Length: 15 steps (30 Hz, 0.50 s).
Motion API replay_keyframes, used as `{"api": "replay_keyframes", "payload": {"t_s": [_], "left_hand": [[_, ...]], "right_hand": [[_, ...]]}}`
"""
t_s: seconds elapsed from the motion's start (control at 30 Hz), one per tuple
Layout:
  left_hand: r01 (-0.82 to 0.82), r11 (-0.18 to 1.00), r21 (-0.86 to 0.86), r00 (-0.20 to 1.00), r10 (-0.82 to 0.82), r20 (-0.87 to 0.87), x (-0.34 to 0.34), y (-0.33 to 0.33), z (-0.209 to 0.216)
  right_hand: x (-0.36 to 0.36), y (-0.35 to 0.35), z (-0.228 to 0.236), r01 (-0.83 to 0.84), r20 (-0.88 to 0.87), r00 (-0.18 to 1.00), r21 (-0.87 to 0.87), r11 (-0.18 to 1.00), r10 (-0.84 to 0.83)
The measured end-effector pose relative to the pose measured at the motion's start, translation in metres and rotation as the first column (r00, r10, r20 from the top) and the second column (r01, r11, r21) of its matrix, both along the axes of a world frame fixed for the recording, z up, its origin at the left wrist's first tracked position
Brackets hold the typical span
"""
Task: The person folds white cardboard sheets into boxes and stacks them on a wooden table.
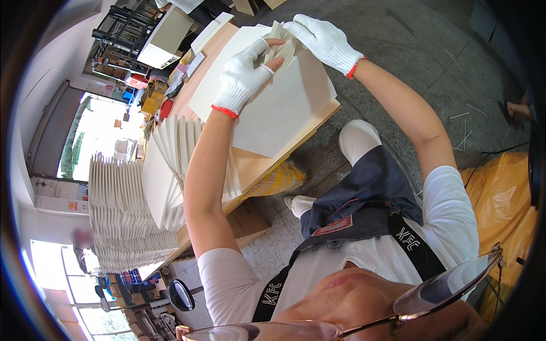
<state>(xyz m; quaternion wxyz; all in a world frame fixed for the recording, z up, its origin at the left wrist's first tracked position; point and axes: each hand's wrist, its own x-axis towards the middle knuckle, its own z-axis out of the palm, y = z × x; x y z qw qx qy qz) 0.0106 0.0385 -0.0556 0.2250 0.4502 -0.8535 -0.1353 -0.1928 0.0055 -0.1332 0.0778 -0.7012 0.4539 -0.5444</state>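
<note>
Probably mid-run: left hand [244, 75] pinches folded white paper [286, 53] atop flat sheets [301, 98] on the table [186, 90], right hand [324, 42] alongside, grip unreadable; fanned stacks [116, 199] look done, flat sheets remain.

left hand [244, 68]: covered by white knit glove [232, 86], red-hemmed, cut away at two digits | right hand [321, 38]: gloved, also red-hemmed | white short-sleeved shirt [321, 270]: worn under dark apron [369, 196] with black, white-lettered straps [409, 241] | white shoes [359, 139], tinted glasses [446, 288]: worn
</note>
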Motion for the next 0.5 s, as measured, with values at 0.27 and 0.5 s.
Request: {"api": "replay_keyframes", "payload": {"t_s": [0.27,0.5], "left_hand": [[0.066,0.973,-0.219,0.997,-0.058,0.044,-0.002,0.006,0.001],[-0.067,0.968,-0.240,0.982,0.106,0.155,-0.007,-0.009,-0.002]], "right_hand": [[-0.027,0.017,0.022,0.140,-0.260,0.961,0.142,0.980,-0.099],[-0.018,0.023,0.022,0.169,-0.521,0.849,0.108,0.980,-0.089]]}}
